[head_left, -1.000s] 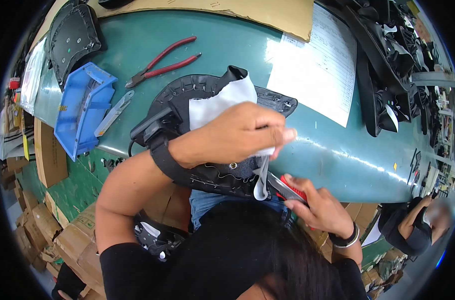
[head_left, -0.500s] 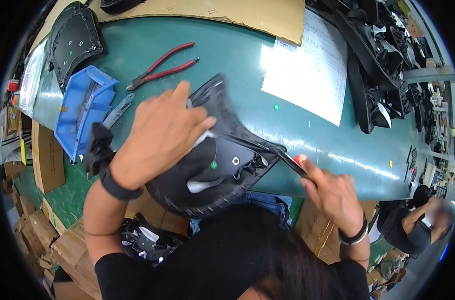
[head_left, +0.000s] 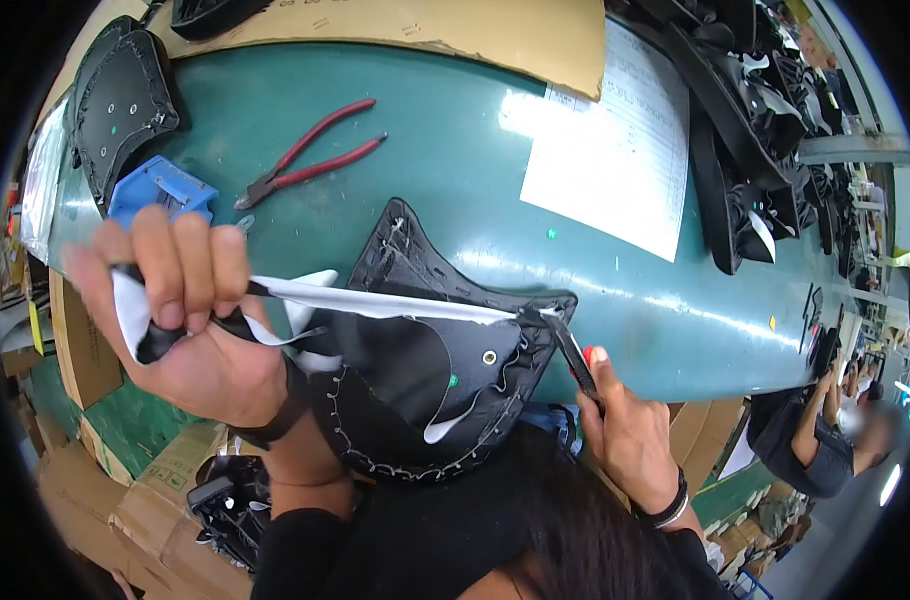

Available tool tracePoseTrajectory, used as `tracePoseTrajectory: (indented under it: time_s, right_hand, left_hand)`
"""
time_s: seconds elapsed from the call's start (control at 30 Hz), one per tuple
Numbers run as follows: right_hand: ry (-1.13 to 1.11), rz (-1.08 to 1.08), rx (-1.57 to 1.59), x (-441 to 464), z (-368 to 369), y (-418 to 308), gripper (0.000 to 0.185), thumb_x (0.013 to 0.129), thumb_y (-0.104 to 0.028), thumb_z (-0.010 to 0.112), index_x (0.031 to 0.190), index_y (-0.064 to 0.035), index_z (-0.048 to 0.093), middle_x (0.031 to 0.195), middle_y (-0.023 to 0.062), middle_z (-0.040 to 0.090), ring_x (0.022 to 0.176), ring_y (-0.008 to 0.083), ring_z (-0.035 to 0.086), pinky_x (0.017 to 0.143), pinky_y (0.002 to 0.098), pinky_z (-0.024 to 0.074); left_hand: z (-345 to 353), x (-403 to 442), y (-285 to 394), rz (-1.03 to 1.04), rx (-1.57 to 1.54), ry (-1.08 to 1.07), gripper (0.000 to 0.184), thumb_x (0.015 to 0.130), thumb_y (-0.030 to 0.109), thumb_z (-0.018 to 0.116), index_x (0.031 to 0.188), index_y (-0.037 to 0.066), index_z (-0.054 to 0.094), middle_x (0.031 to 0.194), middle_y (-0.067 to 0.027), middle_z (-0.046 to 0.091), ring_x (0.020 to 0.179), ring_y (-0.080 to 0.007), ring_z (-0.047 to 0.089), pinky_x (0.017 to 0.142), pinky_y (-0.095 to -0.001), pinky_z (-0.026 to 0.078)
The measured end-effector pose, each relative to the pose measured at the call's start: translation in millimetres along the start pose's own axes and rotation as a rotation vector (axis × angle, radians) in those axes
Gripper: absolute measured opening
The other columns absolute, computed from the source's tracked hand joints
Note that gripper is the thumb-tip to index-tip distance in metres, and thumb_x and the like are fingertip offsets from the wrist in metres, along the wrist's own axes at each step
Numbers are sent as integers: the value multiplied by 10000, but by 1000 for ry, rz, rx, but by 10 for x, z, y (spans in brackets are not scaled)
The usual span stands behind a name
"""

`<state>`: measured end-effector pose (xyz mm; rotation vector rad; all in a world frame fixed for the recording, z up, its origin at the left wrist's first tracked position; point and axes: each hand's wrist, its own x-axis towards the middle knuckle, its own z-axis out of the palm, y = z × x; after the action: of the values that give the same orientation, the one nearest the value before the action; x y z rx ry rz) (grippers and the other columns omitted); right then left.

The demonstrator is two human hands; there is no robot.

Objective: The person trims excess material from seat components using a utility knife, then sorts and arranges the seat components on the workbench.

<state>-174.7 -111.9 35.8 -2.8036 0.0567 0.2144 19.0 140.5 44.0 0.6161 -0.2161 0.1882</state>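
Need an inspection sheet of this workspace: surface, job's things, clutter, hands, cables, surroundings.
Surface: green table, glossy, glare patches.
Job's things: black panel at the table's near edge; white-and-black strip stretched across it; cutter at the strip's right end.
Clutter: red-handled pliers, blue bin, paper sheet, cardboard sheet, black parts piled right.
Left hand: fingers closed on the strip.
Right hand: grips the cutter.
Cables: nothing seen.
Surroundings: cardboard boxes left; another person right.

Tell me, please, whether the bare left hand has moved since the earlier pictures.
Yes: the left hand has moved leftward in the view, from below and right of the red-handled metal pliers to below and left of them.
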Motion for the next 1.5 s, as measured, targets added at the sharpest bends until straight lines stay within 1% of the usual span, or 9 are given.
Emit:
tracePoseTrajectory:
  time_s: [0.1,0.23,0.43,0.5,0.57,0.67,0.73,0.93,1.5]
  right_hand:
    - [-58,62,-8,85,-121,-52,516,835,-122,675,1312,-45,492,686,152,605,579,360,588,547,440,447]
    - [-27,56,43,144,-143,31,470,855,-164,655,1306,-114,528,623,115,579,532,337,576,499,435,432]
    - [-42,44,-3,135,-41,2,509,851,-144,651,1327,-69,491,668,159,613,554,348,601,503,446,446]
    - [-36,46,22,46,14,-34,516,850,-140,649,1329,-48,480,675,167,616,555,357,602,502,455,445]
    - [-31,85,49,-14,66,-56,521,849,-134,643,1321,-3,467,703,177,626,598,383,609,554,470,460]
    - [180,0,82,-57,138,-89,515,854,-140,638,1319,0,467,725,175,634,657,388,616,626,470,473]
    - [188,-21,46,-23,105,-97,505,858,-143,634,1316,-6,471,746,165,642,713,381,622,682,461,474]
    - [-88,78,119,105,-207,97,466,884,-195,605,1332,-139,490,703,129,646,565,369,596,527,475,429]
    - [-38,124,179,-369,50,-110,575,860,-174,641,1367,-28,411,620,168,613,484,367,577,462,453,438]
  left_hand:
    - [104,-316,-139,61,443,-24,360,988,323,507,715,98,441,588,11,369,502,-92,313,476,-241,294]
    - [294,-454,-355,-3,1748,-1063,342,723,338,778,780,46,607,734,-83,604,637,-261,493,571,-364,410]
    - [246,-498,-768,-382,813,-975,324,828,212,702,593,41,558,603,-41,488,579,-178,410,580,-324,357]
    - [237,-301,-656,-910,658,-549,296,878,186,629,630,35,573,650,-7,481,647,-121,408,622,-296,344]
    - [368,-273,-568,-511,148,367,295,909,280,540,701,70,537,651,-40,441,711,-184,387,682,-335,328]
    - [165,117,-447,-190,111,-392,209,880,241,584,796,51,572,736,-6,473,754,-171,446,713,-355,378]
    - [250,-116,-387,-475,1056,-598,142,823,147,649,879,30,590,740,-13,482,744,-163,475,697,-333,416]
    - [341,-709,-703,-82,1636,-1042,193,748,139,733,865,61,600,862,-85,578,758,-268,546,680,-348,398]
    - [218,-356,-788,-1009,429,-224,156,751,92,727,695,39,591,704,38,561,657,-46,492,614,-208,384]
